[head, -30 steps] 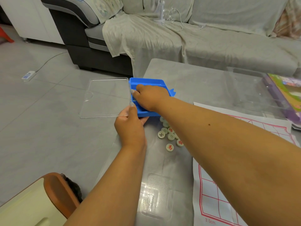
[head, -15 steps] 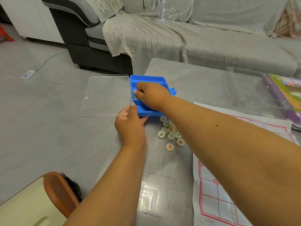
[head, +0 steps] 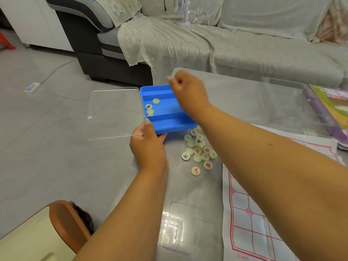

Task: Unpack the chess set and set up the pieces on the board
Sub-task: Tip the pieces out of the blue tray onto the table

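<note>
A blue plastic chess box [head: 165,114] with a clear hinged lid [head: 114,113] swung open to the left sits tilted at the table's left edge. My left hand [head: 147,146] grips its near left corner. Three pale round pieces [head: 151,106] lie in the box's left end. My right hand [head: 188,91] hovers over the box's far right corner with fingers curled; whether it holds a piece is hidden. Several pale pieces [head: 199,151] with red or black characters lie piled on the table below the box. The paper board [head: 263,213] with red lines lies at the right.
The glass-topped table [head: 235,98] stands in front of a sofa draped in grey cloth [head: 207,44]. A purple box [head: 329,110] lies at the table's right edge. An orange-rimmed chair [head: 56,223] is at the lower left, above grey floor tiles.
My right hand lifted out of the blue box and moved up to the right, uncovering three pieces inside. The left hand kept its hold on the box corner.
</note>
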A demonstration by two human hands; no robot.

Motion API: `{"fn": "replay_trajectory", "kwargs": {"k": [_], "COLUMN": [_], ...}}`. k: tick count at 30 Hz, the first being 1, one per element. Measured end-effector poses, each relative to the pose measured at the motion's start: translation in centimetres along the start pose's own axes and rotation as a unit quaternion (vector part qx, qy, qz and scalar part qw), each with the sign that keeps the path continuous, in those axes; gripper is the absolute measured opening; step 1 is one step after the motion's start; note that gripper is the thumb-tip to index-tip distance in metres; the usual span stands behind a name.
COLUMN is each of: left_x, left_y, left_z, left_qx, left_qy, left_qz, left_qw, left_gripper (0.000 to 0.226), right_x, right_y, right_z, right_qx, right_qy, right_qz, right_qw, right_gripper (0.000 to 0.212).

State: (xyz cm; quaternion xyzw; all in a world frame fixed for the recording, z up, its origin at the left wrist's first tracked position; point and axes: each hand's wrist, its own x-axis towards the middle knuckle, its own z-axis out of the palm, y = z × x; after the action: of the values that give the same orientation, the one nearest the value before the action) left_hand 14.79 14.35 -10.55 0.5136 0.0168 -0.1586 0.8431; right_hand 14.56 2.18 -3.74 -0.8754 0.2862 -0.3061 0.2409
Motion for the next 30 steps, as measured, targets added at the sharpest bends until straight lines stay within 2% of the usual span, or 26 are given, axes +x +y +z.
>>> {"fn": "replay_trajectory", "kwargs": {"k": [2,3,6,11,15,18,21,24,30], "left_x": [0.0,0.1,0.1,0.0,0.1,0.0,0.0,-0.1,-0.1], "left_y": [0.0,0.0,0.0,0.1,0.1,0.2,0.2,0.3,0.3], "left_z": [0.0,0.0,0.0,0.0,-0.1,0.0,0.1,0.0,0.0], "left_qx": [-0.013,-0.021,-0.026,-0.032,-0.03,-0.037,-0.039,-0.04,-0.031], "left_qy": [0.015,0.02,0.026,0.047,0.049,0.048,0.045,0.047,0.05], "left_qz": [0.005,0.007,0.01,0.006,-0.002,-0.005,-0.007,-0.012,-0.012], "left_qw": [1.0,1.0,0.999,0.998,0.998,0.998,0.998,0.998,0.998], "left_gripper": [0.022,0.022,0.022,0.022,0.026,0.026,0.024,0.025,0.027], "right_x": [1.0,1.2,0.3,-2.3,-2.2,-2.3,-2.4,-2.4,-2.7], "right_y": [1.5,2.7,6.7,9.1,8.9,9.2,8.8,8.3,8.5], "right_z": [-1.5,-1.9,-1.6,0.0,0.7,0.8,0.4,-0.3,-1.0], "right_qx": [0.045,0.048,-0.016,-0.073,-0.095,-0.082,-0.027,0.079,0.266], "right_qy": [0.097,0.11,0.036,-0.084,-0.109,-0.099,-0.08,-0.06,0.005], "right_qz": [0.08,0.117,0.176,0.16,0.127,0.137,0.16,0.204,0.288], "right_qw": [0.991,0.986,0.984,0.981,0.981,0.982,0.984,0.974,0.92], "right_gripper": [0.043,0.044,0.044,0.037,0.03,0.031,0.04,0.047,0.057]}}
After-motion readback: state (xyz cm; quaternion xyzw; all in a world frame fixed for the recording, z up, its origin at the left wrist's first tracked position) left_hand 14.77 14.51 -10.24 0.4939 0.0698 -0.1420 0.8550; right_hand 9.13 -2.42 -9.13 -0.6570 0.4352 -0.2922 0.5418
